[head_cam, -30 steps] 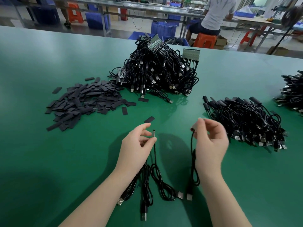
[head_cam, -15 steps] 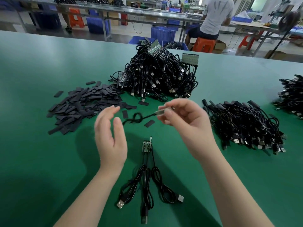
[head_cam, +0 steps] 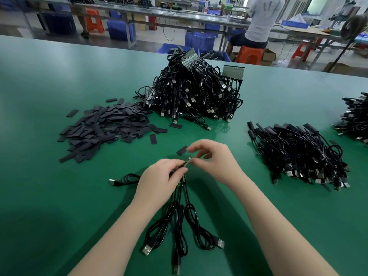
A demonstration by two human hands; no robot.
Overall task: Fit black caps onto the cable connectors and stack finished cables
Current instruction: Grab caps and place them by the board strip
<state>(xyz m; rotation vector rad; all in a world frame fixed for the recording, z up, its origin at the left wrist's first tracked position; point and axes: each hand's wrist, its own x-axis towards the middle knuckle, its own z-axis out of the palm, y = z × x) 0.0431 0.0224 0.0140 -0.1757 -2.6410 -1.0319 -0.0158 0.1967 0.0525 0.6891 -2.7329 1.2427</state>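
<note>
A: Both hands have come together low over the green table (head_cam: 59, 196). Half a second ago the right hand (head_cam: 215, 162) held the cable up alone with the left spread open beside it; now the left hand (head_cam: 159, 180) has closed in and pinches the small connector (head_cam: 187, 163) near its tip, fingers curled round it.

B: And the right?

A: Thumb and forefinger pinch the same connector from the far side, the other fingers fanned loosely. That cable's tail (head_cam: 123, 179) now trails left on the table, plug end flat.

B: So capping hasn't happened yet?

A: I'd judge not. A single loose cap (head_cam: 182, 150) lies just beyond the right fingertips, untouched. Looks like the connector is being lined up, ready to take it.

B: Supplies?

A: The cap pile (head_cam: 103, 130) sits to the far left, the raw cable heap (head_cam: 195, 94) is far centre, the finished stack (head_cam: 298, 154) is to the right. Three more cables (head_cam: 179, 222) fan out near the wrists, waiting.

B: Any labels or brand names?

A: None readable. A grey mark on the seated person's white shirt (head_cam: 264, 14) in the background, too blurred to make out.
</note>
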